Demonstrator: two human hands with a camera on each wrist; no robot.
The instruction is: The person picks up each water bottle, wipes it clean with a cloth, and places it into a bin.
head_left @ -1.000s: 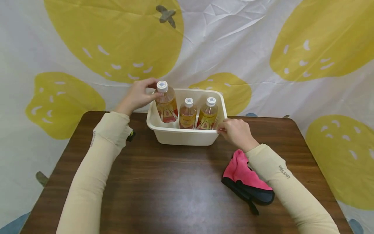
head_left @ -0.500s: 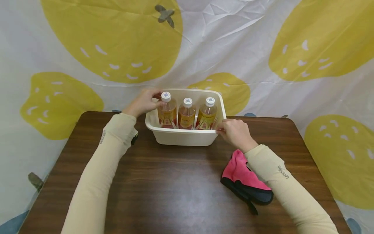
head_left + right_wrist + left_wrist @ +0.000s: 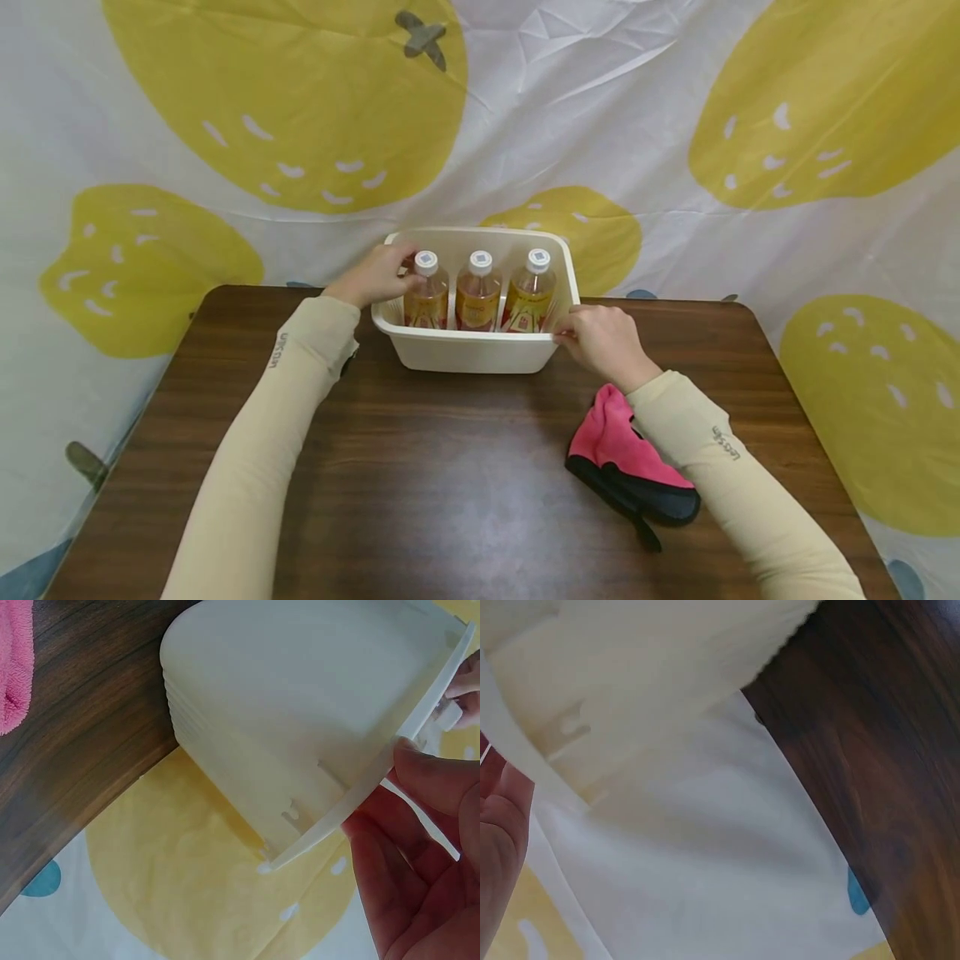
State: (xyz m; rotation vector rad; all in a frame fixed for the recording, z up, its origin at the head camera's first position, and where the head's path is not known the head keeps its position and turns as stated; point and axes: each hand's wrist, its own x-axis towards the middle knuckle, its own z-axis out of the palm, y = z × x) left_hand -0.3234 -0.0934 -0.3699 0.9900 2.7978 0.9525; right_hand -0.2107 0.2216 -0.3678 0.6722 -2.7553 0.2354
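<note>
A white plastic bin [image 3: 472,357] stands at the back of the table, with three white-capped drink bottles side by side in it. Around the upper part of the left bottle [image 3: 426,305] curl the fingers and thumb of my left hand [image 3: 373,277]. The middle bottle [image 3: 477,303] and the right bottle [image 3: 529,305] stand upright, untouched. My right hand [image 3: 606,342] pinches the bin's front right rim; in the right wrist view its thumb lies on the outer side of the rim [image 3: 330,825]. The left wrist view hardly shows the left hand's grip.
A pink and black cloth item [image 3: 630,458], perhaps a mitt, lies beneath the right forearm on the dark wooden table [image 3: 435,500]. Directly behind the bin hangs a white curtain [image 3: 570,108] printed with yellow fruit.
The left bottle has gone down into the bin and straightened from a tilt, my left hand going down with it. My right hand has kept its place on the rim.
</note>
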